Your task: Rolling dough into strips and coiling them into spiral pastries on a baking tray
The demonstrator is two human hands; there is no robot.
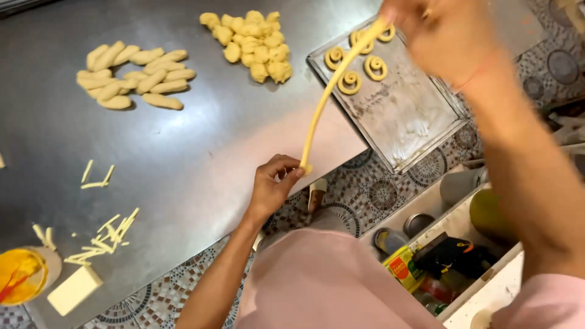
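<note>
A long thin rope of yellow dough (326, 97) stretches between my two hands above the steel table (201, 140). My left hand (274, 186) pinches its lower end at the table's near edge. My right hand (439, 30), raised close to the camera, holds its upper end over a metal baking tray (408, 122). Several spiral dough coils (361, 64) lie in the tray's far corner.
A pile of dough lumps (253, 42) and a group of oblong dough logs (134, 76) lie further back on the table. Thin dough scraps (103, 237), a pale block (74, 289) and a yellow-filled bowl (21, 277) sit at the left. An open drawer with cans and jars (426, 256) is at the right.
</note>
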